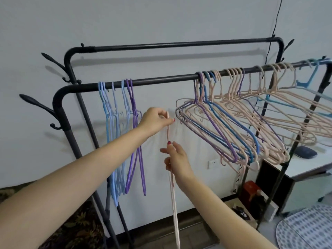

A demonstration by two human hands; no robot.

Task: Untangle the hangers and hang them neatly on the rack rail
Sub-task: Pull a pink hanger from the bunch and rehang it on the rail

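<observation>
The left hand (156, 121) pinches the hook end of a pale pink hanger (171, 169), its fingers curled round the thin neck just below the front rail (161, 80). The right hand (177, 159) sits lower on the same hanger, the thumb and curled fingers closed loosely about its shoulder while the other fingers spread. Held at 2 points like this, the hanger hangs edge-on to the camera and reads as a single long strip – probably so it can be steered into the gap on the rail without snagging its neighbours.

That gap lies between 2 groups. To the left, a tidy set of light blue hangers (111, 133) and purple hangers (134, 141) hangs straight down, side by side, their hooks over the rail. To the right, a crowded mass of pink, blue and purple hangers (242, 123) fans out at slanted angles, frames overlapping and seemingly caught in one another; this looks like the part left to sort.

The hangers are slim, smooth-coated wire shapes with rounded shoulders and small notched hooks. The rack is dark tubular metal with curved corners and a second rear rail (179, 44), plus leaf-shaped pegs (36, 103) on its left posts. A white wall (125, 20) stands behind, with a thin black cable (274, 27) running down it.
</observation>
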